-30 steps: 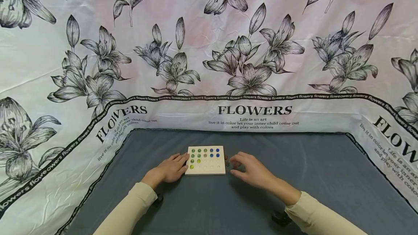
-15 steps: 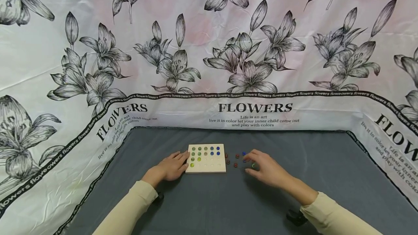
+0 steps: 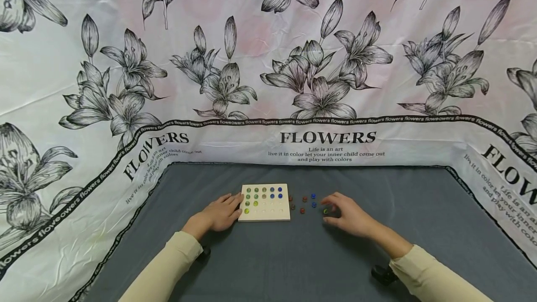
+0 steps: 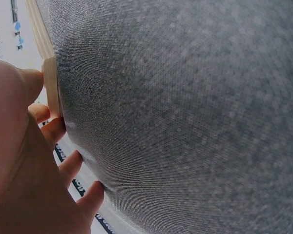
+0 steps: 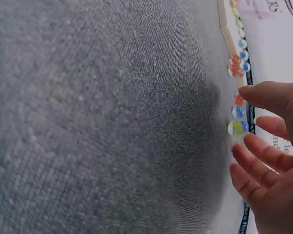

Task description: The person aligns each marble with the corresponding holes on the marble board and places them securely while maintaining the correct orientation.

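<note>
A pale wooden board (image 3: 272,216) with rows of round hollows lies on the grey cloth. Green, yellow and blue marbles fill its far rows and part of its near left. My left hand (image 3: 218,214) rests against the board's left edge, thumb and fingertips touching it. To the right of the board, several loose marbles are scattered: reddish, blue and a yellow-green marble (image 3: 325,211). My right hand (image 3: 350,214) hovers beside that last one, thumb and fingers apart around it. In the right wrist view its fingers (image 5: 256,170) are spread and grip nothing.
Grey cloth (image 3: 268,264) covers the table. Behind it hangs a white flower-printed curtain (image 3: 327,129), which also runs down both sides. A reddish marble (image 3: 291,198) and a dull dark one (image 3: 292,207) lie close to the board's right edge.
My right hand has moved right, away from the board, uncovering the loose marbles. It now stands by the yellow-green one. My left hand has stayed at the board's left edge.
</note>
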`<state>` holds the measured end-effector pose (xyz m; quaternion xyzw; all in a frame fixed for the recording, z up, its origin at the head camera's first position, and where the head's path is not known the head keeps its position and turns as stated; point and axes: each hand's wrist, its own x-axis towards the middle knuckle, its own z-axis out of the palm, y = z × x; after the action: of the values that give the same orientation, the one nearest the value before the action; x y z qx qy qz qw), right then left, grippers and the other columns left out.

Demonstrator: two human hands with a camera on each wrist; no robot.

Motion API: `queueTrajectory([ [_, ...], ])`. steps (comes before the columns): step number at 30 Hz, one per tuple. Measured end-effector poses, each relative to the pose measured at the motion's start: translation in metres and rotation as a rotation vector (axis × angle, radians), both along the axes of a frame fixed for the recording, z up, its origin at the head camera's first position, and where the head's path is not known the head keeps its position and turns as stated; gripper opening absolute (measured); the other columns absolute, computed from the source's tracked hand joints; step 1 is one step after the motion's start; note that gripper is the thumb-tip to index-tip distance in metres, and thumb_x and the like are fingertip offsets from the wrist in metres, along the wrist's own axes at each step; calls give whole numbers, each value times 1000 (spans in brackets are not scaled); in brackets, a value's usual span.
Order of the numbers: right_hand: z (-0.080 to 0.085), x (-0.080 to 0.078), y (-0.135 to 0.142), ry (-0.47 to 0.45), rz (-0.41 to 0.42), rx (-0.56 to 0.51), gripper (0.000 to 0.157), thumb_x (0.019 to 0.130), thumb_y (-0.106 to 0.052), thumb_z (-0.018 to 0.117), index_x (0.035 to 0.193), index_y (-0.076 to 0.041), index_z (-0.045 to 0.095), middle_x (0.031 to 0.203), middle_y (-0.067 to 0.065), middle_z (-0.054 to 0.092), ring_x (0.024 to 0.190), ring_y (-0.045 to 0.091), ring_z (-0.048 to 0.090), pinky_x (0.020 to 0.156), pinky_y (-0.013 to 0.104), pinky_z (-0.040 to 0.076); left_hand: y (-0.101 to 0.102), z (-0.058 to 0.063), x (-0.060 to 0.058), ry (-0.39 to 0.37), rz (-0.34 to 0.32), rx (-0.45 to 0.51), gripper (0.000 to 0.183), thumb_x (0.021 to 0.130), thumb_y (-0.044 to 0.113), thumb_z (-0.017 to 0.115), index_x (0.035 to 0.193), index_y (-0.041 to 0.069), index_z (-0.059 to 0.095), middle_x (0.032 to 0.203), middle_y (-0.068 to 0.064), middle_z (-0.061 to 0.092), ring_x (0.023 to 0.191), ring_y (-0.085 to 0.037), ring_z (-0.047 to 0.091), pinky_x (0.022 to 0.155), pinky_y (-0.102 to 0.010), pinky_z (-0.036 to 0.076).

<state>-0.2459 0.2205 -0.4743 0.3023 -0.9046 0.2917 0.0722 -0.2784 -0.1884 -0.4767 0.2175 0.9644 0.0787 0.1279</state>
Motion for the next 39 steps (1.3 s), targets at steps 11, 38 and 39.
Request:
queueTrajectory([
  [11,-2,-12,5,-164,-47,-46,38,89,-15,81,121,1,68,109,11,67,86,19,63,70,32,52,1,-7,-6,19,12,20,57,113,36,37,164,13,27,169,-8,24,155,-37,21,120,-62,26],
  [38,-6,-37,12,-188,-10,-68,12,92,-11,76,101,-3,74,83,-2,65,72,9,57,62,26,48,12,13,2,-6,27,3,56,113,32,38,163,9,29,168,-11,27,154,-38,23,121,-60,26],
  [39,-6,-37,12,-188,-10,-68,12,92,-12,76,101,-4,74,83,-2,66,72,9,57,62,26,48,12,13,1,-5,30,1,55,113,32,38,163,9,30,168,-11,27,154,-37,23,120,-60,27],
])
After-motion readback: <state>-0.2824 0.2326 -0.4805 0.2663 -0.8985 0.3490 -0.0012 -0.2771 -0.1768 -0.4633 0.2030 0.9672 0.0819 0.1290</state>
